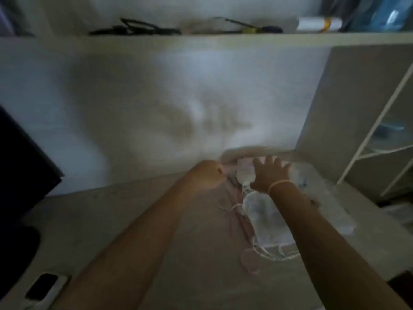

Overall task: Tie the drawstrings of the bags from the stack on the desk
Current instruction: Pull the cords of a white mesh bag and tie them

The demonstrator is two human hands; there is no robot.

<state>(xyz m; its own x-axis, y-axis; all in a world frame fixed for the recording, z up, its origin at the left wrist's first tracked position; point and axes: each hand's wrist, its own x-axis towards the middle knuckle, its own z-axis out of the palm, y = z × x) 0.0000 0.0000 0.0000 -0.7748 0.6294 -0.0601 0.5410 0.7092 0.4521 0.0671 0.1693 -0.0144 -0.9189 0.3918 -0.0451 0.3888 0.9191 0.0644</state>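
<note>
Two hands reach far across the bench (pixel 138 211), both arms stretched out long from the near edge. The right hand (pixel 271 173) lies flat with its fingers (pixel 269 161) spread and straight, pressing down on the far end of the stack of bags (pixel 263 211); it grips nothing. A thin pale band (pixel 280 184) circles that wrist. The left hand (pixel 206 173) is bunched into a fist just left of the stack's far end, knuckles up; the picture is too blurred to tell whether anything is pinched inside it.

The bags are thin, sheer pouches, whitish and see-through, with a pinkish one showing along the left edge underneath. They lie in a loose, rumpled pile running from the right palm back beneath the right forearm toward the near side of the bench. Thin white drawstrings (pixel 274 253) trail out of the pile's near end in slack loops, and more strings straggle off its left side.

The bench top is pale and matte. Behind it rises a plain white wall panel, blurred, topped by a white shelf (pixel 201 38) carrying dark cables (pixel 136 29) and a white roll (pixel 319 23). A white wire rack (pixel 377 135) stands to the right. At the left is a dark screen edge (pixel 20 157), and a dark phone (pixel 42 287) rests at the near left corner.
</note>
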